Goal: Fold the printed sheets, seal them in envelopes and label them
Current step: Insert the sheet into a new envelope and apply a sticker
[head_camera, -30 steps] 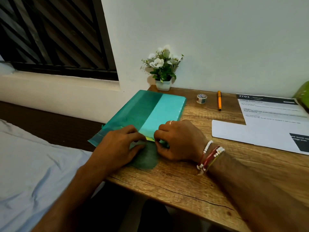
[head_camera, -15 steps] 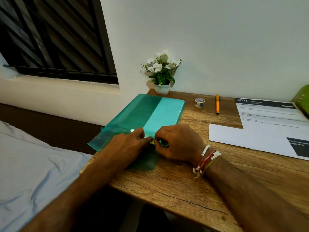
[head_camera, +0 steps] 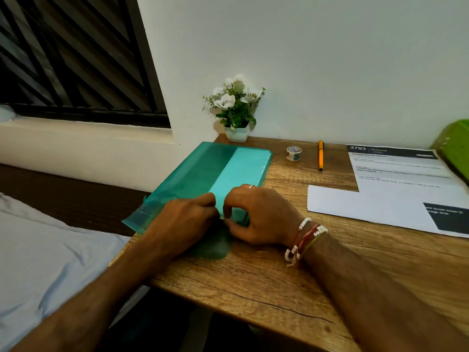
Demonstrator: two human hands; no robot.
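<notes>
A teal plastic folder (head_camera: 215,168) lies on the left part of the wooden desk (head_camera: 266,275), its left side overhanging the desk edge. Both hands meet at its near edge. My left hand (head_camera: 182,222) lies on the folder with fingers curled, pinching the near edge. My right hand (head_camera: 258,214) pinches the same edge beside it, thumb under and fingers curled on top. A dark green flap (head_camera: 215,247) shows below the hands. Printed sheets (head_camera: 396,189) lie on the right of the desk. A small tape roll (head_camera: 293,152) and an orange pen (head_camera: 321,154) sit near the wall.
A small white pot of white flowers (head_camera: 236,107) stands at the back against the wall. A green object (head_camera: 454,148) is at the right edge. A bed with a grey sheet (head_camera: 45,262) is left of the desk, and a dark window (head_camera: 76,57) above it.
The hands have drawn closer together on the folder's near edge, and my right fingers have lifted into a pinch. The view has tilted down slightly.
</notes>
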